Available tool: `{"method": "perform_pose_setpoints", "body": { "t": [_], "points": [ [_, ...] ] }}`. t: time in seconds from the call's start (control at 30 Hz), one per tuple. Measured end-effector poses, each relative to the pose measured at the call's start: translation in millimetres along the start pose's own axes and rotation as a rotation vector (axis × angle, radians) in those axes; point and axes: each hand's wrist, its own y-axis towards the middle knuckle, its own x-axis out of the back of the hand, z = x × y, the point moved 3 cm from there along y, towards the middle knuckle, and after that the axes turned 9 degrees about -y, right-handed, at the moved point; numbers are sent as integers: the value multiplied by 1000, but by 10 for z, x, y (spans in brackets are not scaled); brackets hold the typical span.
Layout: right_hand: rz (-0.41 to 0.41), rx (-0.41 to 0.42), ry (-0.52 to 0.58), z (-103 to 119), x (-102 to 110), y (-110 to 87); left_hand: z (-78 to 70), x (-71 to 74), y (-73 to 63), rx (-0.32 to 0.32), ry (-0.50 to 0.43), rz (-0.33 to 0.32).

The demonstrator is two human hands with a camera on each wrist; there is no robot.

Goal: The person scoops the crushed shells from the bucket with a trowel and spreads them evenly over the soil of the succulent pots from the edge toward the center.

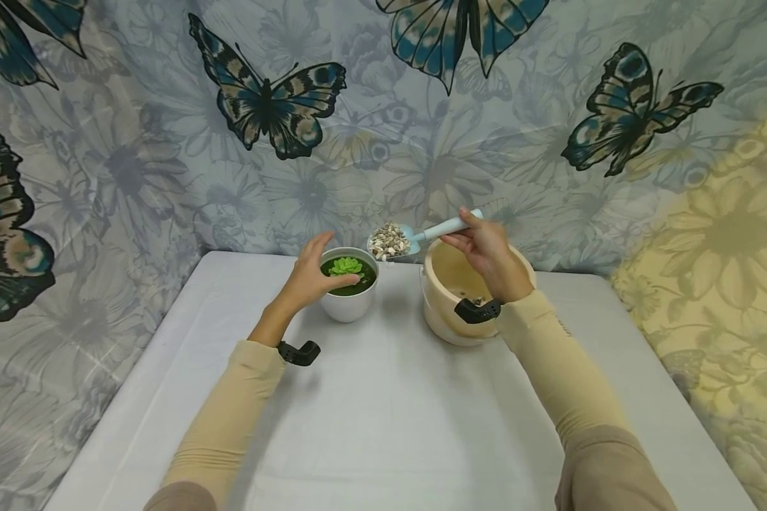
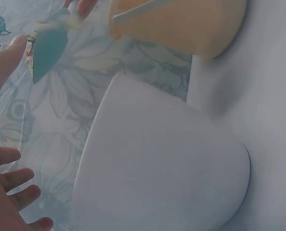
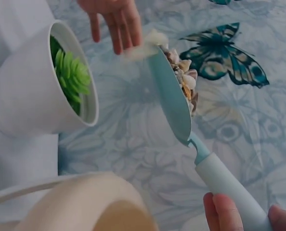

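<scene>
My right hand [image 1: 488,259] grips the pale handle of a light-blue hand trowel [image 3: 174,98]. Small shells and stones [image 1: 388,241] are heaped in its scoop, held up between the two pots. Pale, blurred bits [image 3: 145,47] show at the scoop's tip in the right wrist view. A white pot [image 1: 348,307] with a green succulent [image 1: 346,265] stands to the left of the scoop. My left hand [image 1: 313,270] is spread beside this pot, thumb over its rim in the head view, holding nothing. Below my right hand is a cream bucket [image 1: 441,312], a few bits lying inside.
Both containers stand at the back of a table with a white cloth [image 1: 383,419]. Close behind hangs a fabric backdrop [image 1: 447,170] printed with butterflies and flowers. The bucket has a thin handle [image 2: 140,10] against its side.
</scene>
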Motion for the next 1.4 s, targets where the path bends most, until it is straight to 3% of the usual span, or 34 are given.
{"method": "perform_pose_setpoints", "body": {
  "t": [0.23,0.6,1.4],
  "points": [
    [12,-38,2,-77,-106,46,94,23,-5,30,-12,0],
    [-35,-42,-43,-255,-253,135,275,29,-25,87,-4,13],
    [-75,-72,-116,-463,-423,230,486,42,-61,152,-32,31]
  ]
}}
